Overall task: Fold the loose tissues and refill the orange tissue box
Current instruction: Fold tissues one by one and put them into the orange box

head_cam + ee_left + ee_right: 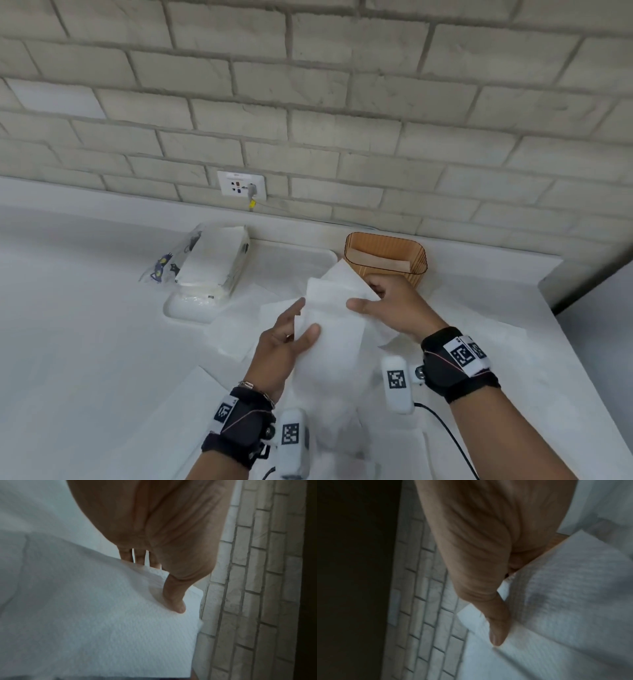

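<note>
Both hands hold up one white tissue (330, 329) above the counter, in front of the orange tissue box (385, 255). My left hand (291, 337) pinches its left edge, thumb on the front and fingers behind; the left wrist view shows that thumb (175, 599) pressed on the tissue (111, 622). My right hand (380, 301) pinches the upper right edge, thumb (498, 628) lying on the tissue (565, 608). The box stands open at the top against the wall, a strip of cardboard showing inside. More loose tissues (233, 329) lie flat on the counter below.
An opened plastic pack of tissues (209, 260) lies on a white tray (191, 308) at the back left. A wall socket (241, 185) with a plugged cable sits above it. The brick wall (308, 102) closes the back; the counter edge (555, 294) drops off right.
</note>
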Tool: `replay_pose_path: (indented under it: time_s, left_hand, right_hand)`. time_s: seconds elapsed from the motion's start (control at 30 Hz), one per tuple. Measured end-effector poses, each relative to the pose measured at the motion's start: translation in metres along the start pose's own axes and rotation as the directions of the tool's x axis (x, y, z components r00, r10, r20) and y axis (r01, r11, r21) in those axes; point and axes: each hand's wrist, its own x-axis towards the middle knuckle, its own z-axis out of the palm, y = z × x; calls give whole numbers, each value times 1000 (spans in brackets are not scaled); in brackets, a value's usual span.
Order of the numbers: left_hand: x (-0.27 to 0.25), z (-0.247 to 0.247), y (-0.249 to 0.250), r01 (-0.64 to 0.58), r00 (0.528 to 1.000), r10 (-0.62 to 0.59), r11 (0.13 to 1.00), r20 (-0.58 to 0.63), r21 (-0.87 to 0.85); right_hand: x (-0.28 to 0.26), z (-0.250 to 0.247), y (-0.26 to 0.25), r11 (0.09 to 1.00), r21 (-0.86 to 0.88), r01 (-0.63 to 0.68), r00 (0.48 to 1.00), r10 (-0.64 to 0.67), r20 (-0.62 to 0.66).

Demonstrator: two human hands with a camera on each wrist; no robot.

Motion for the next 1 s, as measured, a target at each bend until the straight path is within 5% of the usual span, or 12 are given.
replay_pose_path:
  time_s: [0.17,0.37,0.53,0.73,1.0]
  left_hand:
    - [10,18,19,-61,998,62,996,-17,60]
    - [9,21,36,-145,988,148,987,-40,71]
    - [0,27,42,10,999,7,951,54,-309]
    - [-14,67,-5,204,979,-204,946,26,-251]
    - [-22,107,-49,161,969,-205,947,-135,-279]
  right_hand:
    - [-43,-18,-31,994,85,68,996,-72,55]
    - [-58,-34,-10,968,238,80,994,-59,-95]
    - [-63,-32,15,877,480,26,997,13,-77]
    - [-73,-12,26,876,481,-24,999,36,-15]
    - [-86,-16,56,952,289,-97,976,35,213]
